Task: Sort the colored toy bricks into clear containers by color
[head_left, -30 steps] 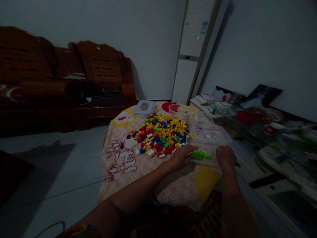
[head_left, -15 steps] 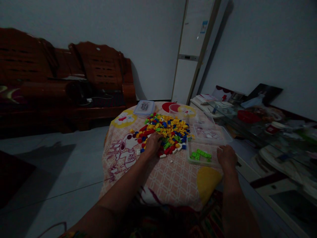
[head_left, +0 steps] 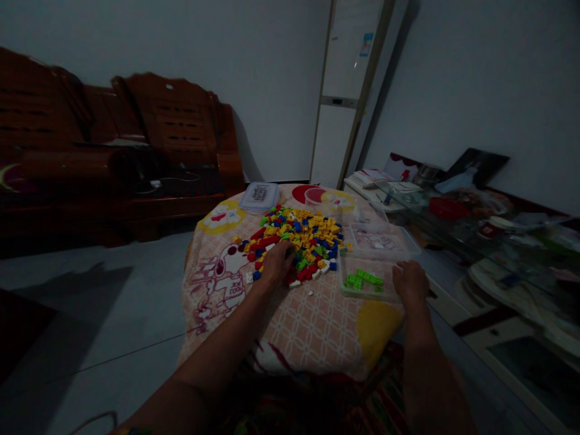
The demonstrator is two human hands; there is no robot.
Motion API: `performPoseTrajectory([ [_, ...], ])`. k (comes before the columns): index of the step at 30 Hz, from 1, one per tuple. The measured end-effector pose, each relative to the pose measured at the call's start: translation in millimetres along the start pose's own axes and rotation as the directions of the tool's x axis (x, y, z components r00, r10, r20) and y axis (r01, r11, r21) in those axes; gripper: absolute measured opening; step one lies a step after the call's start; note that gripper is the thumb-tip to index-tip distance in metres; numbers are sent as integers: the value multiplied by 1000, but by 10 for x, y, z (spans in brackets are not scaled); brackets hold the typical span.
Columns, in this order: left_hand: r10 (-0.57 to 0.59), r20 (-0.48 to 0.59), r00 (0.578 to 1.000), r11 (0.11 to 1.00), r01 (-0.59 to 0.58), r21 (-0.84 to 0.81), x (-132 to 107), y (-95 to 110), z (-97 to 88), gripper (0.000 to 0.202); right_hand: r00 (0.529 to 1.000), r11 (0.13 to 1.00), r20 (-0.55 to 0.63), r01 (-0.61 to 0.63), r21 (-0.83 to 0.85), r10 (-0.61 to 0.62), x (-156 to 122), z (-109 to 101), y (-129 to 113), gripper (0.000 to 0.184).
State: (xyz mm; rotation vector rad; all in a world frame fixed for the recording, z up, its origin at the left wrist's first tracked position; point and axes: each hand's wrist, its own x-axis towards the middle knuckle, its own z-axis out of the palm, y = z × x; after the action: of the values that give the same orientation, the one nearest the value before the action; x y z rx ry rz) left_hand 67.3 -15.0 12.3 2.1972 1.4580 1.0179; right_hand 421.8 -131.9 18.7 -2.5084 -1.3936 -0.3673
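My left hand (head_left: 277, 264) reaches into the left front part of a heap of small toy building bricks (head_left: 312, 232) in yellow, red, blue, green and white. Its fingers are curled down among the bricks; what they hold, if anything, is hidden. At the right, my right hand (head_left: 411, 281) is closed on the right-hand edge of a clear plastic box (head_left: 368, 296). Several light green bricks (head_left: 369, 277) lie inside that box, toward its left half. One small white piece (head_left: 310, 293) rests on the cloth in front of the heap.
A second clear box (head_left: 410, 244) stands behind the first. At the back are a lidded container (head_left: 260, 196) and a round clear tub (head_left: 313, 196). A patterned cloth (head_left: 308, 326) covers the round table. To the right is a cluttered glass-topped cabinet (head_left: 457, 226); wooden seats (head_left: 181, 133) are at the left.
The whole view has shifted slightly, so things appear a little further left. My left hand stays at the heap and my right hand at the box edge.
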Motion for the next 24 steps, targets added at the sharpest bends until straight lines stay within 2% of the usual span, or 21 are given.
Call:
performPoseTrajectory([
  [3,14,2,1000,993,-14,-119,-18,139,44,18,1000,1000,2,13,4,-13,1,1,1,41],
  [7,114,83,990,965,-91,-247,-71,437,215,15,1000,1000,0,5,13,-5,-3,-1,2,41],
  [12,252,162,954,915,-180,-360,-191,847,483,14,1000,1000,6,13,8,-13,0,13,15,41],
  [15,352,176,919,865,-248,-437,-251,999,582,21,1000,1000,14,9,4,-9,3,28,27,42],
  [17,419,162,893,827,-301,-475,-258,1014,594,30,1000,1000,7,10,5,-10,1,32,29,41],
  [19,433,141,890,829,-332,-451,-228,947,552,34,1000,1000,-2,17,6,-17,-5,29,26,41],
  [24,273,94,957,948,-251,-195,-47,521,243,26,1000,1000,5,2,15,-2,-15,12,4,40],
])
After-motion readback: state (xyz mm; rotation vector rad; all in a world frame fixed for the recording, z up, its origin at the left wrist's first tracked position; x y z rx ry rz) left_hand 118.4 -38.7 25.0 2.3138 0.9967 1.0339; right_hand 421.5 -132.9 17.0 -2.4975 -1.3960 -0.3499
